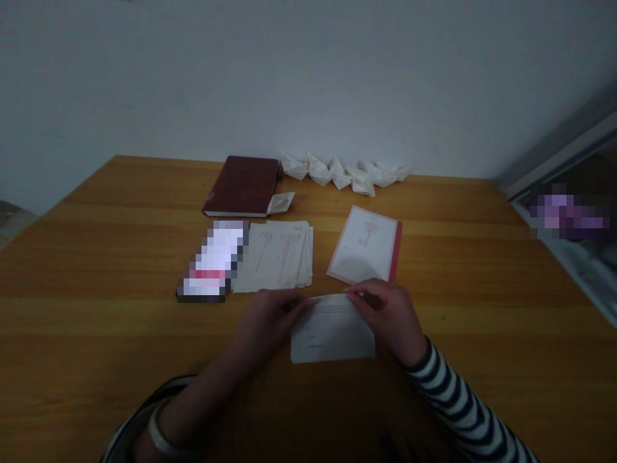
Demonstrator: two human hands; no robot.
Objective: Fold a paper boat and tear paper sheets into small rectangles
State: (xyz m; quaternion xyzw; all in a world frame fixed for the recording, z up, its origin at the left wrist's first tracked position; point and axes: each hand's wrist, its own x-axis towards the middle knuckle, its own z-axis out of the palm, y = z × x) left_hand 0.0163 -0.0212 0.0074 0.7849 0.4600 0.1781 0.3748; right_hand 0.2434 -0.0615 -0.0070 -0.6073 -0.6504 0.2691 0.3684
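A sheet of paper (332, 331) with faint printed lines is between my hands, near the front of the wooden table. My left hand (272, 318) pinches its far edge at the left, thumb and fingers together. At the right part of the same edge, my right hand (390, 315) pinches the paper between thumb and fingertips. The far edge looks slightly raised or creased. Just beyond lies a stack of printed sheets (270, 257), fanned a little at its right side. A white booklet with a pink border (366, 244) and a key drawing rests beyond my right hand.
A blurred-out phone (214, 260) lies left of the stack. Behind it is a dark red notebook (243, 185), with a small folded paper (281, 203) at its corner. Several folded paper boats (340, 173) stand in a row along the wall (308, 77).
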